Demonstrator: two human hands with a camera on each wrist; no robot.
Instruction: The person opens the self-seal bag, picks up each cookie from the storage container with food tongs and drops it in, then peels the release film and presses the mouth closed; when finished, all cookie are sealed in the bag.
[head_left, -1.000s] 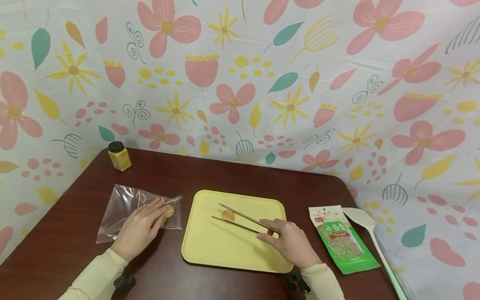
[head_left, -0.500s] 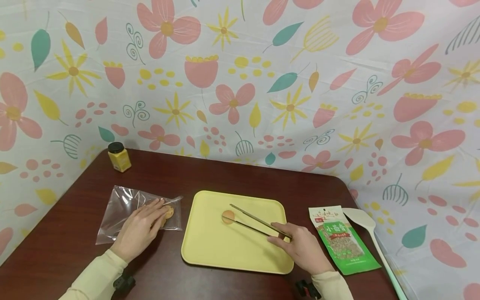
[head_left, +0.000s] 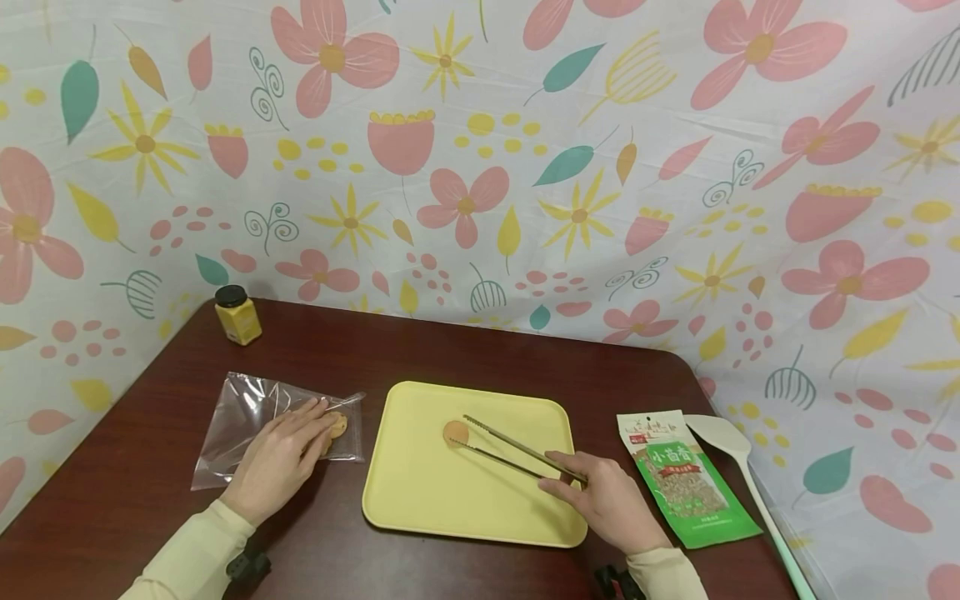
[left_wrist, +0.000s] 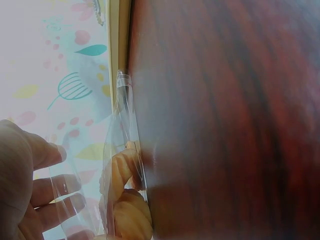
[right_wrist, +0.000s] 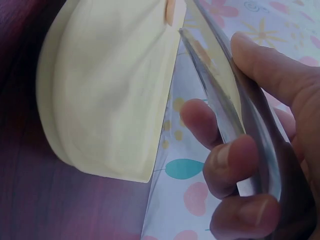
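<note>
My left hand (head_left: 276, 458) rests with extended fingers on a clear plastic bag (head_left: 238, 421). Golden-brown baked pieces (head_left: 340, 425) show beside its fingertips; the left wrist view gives them a twisted, ridged shape (left_wrist: 131, 215), and clear film lies in front of some fingers (left_wrist: 60, 192). My right hand (head_left: 613, 502) grips metal tongs (head_left: 525, 450), whose two arms stand apart. Below the tong tips, a small round tan cookie (head_left: 454, 432) lies on the yellow tray (head_left: 420, 504). One tip overlaps the cookie in the head view; whether it touches cannot be told.
A green seasoning packet (head_left: 693, 483) and a white spatula (head_left: 723, 435) with a pale green handle lie right of the tray. A yellow jar (head_left: 240, 323) with a black lid stands at the back left. Floral cloth (head_left: 465, 150) hangs behind the dark table (head_left: 330, 342).
My right hand and the tongs have shifted to the right, and the tong arms have come closer together. The left hand, bag and cookie look the same.
</note>
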